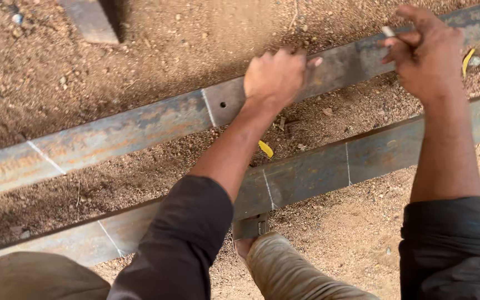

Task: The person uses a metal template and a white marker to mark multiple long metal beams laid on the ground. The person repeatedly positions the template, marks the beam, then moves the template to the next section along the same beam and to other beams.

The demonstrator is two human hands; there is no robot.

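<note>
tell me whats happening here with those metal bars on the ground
A person crouches over two long, rusty flat steel bars lying side by side on sandy ground. The left hand presses down on the far bar, beside a small drilled hole. The right hand holds a small white piece of chalk against the same bar farther along. Both it and the near bar carry white lines drawn across them at intervals.

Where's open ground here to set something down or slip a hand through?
Bare dirt lies beyond the far steel bar, beside the block at top left. A dirt strip runs between it and the near steel bar, widest at left. Crowded: the left hand and right hand on the far bar, forearms crossing the strip.
</note>
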